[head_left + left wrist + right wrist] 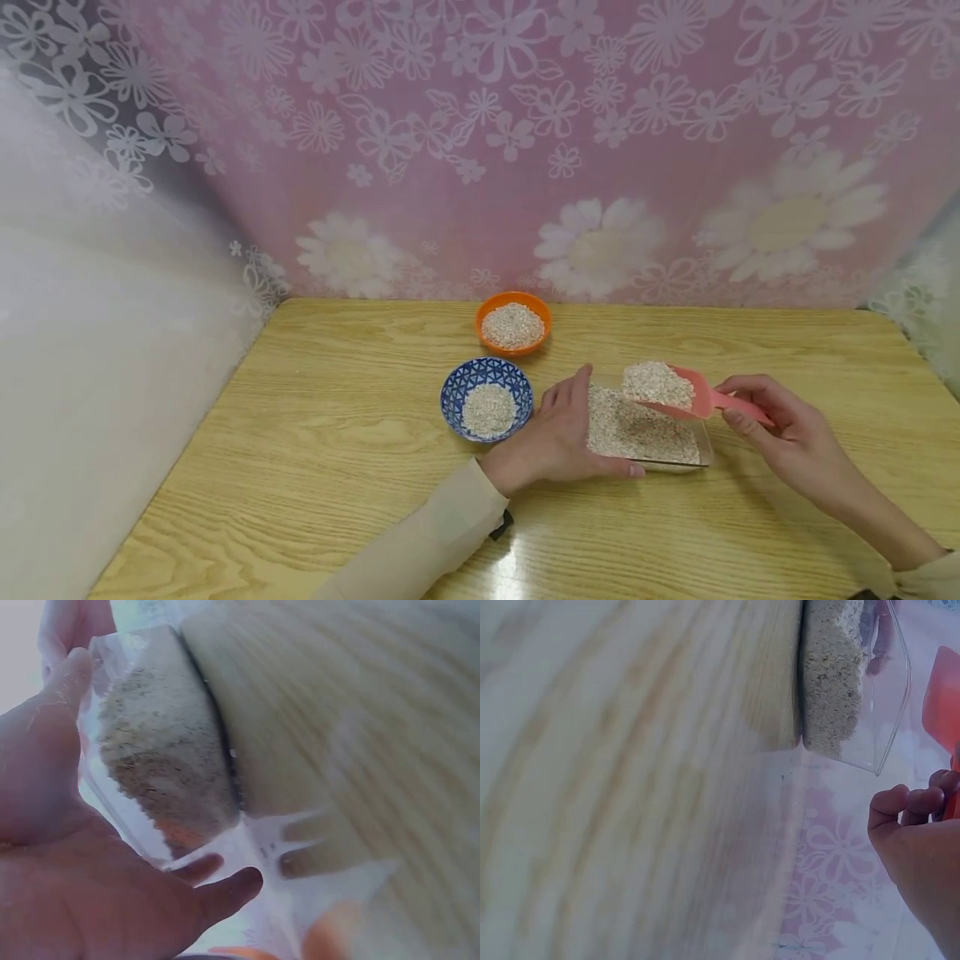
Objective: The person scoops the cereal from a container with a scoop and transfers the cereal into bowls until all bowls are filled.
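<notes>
A clear rectangular container (703, 454) of oat-like flakes sits on the table. My left hand (558, 433) holds its left end, thumb along the near side and fingers at the far left corner. In the left wrist view, the hand (97, 877) lies against the clear wall. My right hand (787, 433) grips the handle of a pink scoop (701, 392), heaped with flakes (656, 383), above the container. The right wrist view shows the curled fingers (889, 810) and part of the scoop (941, 701). Left of the container stands a blue patterned bowl (456, 383) with flakes inside.
An orange bowl (513, 351) filled with flakes stands behind the blue one, toward the back of the wooden table (300, 467). A pink floral curtain (435, 208) hangs along the table's back edge.
</notes>
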Motion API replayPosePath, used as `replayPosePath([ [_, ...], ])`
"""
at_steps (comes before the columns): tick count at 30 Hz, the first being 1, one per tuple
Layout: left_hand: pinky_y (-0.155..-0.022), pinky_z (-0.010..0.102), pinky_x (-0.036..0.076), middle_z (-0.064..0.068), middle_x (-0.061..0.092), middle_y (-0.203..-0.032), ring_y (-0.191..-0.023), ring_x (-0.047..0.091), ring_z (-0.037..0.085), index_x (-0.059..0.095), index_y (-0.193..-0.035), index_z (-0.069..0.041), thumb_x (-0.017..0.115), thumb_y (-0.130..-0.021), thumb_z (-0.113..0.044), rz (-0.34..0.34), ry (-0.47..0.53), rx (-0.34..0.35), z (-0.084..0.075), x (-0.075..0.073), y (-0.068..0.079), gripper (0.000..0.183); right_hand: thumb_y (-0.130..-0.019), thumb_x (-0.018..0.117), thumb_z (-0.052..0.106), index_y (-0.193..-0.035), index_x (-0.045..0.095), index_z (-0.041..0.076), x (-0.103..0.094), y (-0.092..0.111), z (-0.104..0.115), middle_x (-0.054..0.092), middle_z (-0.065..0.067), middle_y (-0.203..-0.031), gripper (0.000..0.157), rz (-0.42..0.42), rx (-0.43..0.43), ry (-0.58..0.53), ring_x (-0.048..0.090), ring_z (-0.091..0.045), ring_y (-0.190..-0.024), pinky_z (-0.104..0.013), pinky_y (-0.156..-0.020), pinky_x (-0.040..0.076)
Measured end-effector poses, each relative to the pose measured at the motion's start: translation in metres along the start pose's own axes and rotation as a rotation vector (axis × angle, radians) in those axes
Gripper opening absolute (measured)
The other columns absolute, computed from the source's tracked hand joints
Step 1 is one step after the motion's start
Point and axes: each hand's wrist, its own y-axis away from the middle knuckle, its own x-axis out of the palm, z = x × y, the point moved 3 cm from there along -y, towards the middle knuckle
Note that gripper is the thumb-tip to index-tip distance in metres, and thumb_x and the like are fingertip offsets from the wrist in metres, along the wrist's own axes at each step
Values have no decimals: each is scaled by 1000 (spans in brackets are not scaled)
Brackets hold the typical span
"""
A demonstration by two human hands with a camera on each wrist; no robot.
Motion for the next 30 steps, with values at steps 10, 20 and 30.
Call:
replayPosePath([
  [10, -112, 43, 47, 5, 28, -165, -149, 37, 24, 14, -165, -22, 70, -87, -66, -143, 27, 102, -7, -27, 14, 106, -93, 60, -16, -121, 61, 2, 3, -7, 6, 57, 11, -86, 34, -24, 8, 15, 41, -7, -61, -26, -50, 34],
  [20, -114, 43, 45, -10, 53, -151, -142, 49, 13, 44, -153, -31, 69, -95, -52, -331, 190, 279, 41, -64, 36, 67, -91, 61, -19, -121, 62, -2, 12, -19, 16, 58, 10, -87, 34, -26, -54, -58, 41, -8, -62, -26, -49, 34],
  [30, -119, 49, 39, -3, 57, -144, -139, 51, 20, 51, -148, -25, 75, -95, -34, -518, 397, 241, 107, -87, 56, 59, -92, 60, -19, -121, 60, -1, 29, -37, 31, 56, 10, -87, 35, 50, -130, -79, 42, -8, -66, -25, -53, 37],
])
